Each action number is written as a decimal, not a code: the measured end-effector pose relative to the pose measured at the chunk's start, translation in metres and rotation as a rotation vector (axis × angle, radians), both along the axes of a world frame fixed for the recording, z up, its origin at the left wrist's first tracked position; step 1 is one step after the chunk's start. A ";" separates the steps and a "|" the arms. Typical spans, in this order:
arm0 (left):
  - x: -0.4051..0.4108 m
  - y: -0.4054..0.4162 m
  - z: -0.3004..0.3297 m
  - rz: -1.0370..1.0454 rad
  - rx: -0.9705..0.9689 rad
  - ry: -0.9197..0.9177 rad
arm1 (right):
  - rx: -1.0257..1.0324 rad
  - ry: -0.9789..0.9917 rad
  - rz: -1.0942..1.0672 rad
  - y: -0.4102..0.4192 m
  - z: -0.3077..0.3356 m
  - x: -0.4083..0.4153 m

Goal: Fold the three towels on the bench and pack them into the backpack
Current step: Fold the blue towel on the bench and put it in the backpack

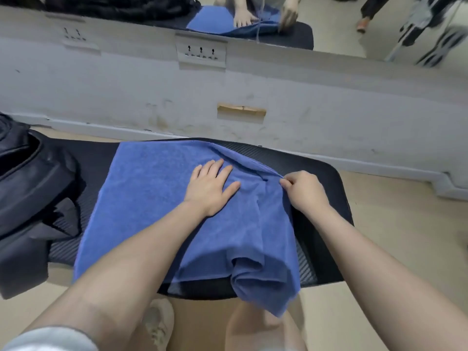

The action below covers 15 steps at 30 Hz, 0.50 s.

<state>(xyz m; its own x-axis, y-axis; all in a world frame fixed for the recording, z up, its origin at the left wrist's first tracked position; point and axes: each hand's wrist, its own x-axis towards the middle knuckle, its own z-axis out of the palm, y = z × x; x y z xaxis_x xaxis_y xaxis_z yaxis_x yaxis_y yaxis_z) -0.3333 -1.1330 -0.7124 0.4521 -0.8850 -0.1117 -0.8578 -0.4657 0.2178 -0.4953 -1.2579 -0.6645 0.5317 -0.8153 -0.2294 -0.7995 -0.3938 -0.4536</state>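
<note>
A blue towel (141,198) lies spread over the black bench (326,224), its right part bunched and a corner hanging off the near edge. My left hand (210,188) presses flat on the towel's middle, fingers spread. At the right side my right hand (304,190) pinches the towel's edge between thumb and fingers. The dark backpack (27,198) sits at the left end of the bench, partly out of view. I see only this one towel on the bench.
A white wall base with a socket strip (201,53) runs behind the bench. Above it a mirror (354,26) reflects the towel and hands. Beige floor surrounds the bench; my shoe (159,323) and knee are below its near edge.
</note>
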 end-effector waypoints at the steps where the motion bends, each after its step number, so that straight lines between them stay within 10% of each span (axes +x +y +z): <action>1: -0.003 -0.004 0.000 0.022 -0.032 -0.037 | -0.045 0.037 0.010 -0.008 0.000 -0.002; 10: -0.018 -0.036 0.008 0.192 -0.027 -0.020 | 0.137 -0.314 -0.085 -0.059 0.011 -0.003; 15: 0.002 -0.037 0.003 0.079 0.089 -0.185 | 0.430 0.171 0.201 -0.093 0.024 -0.028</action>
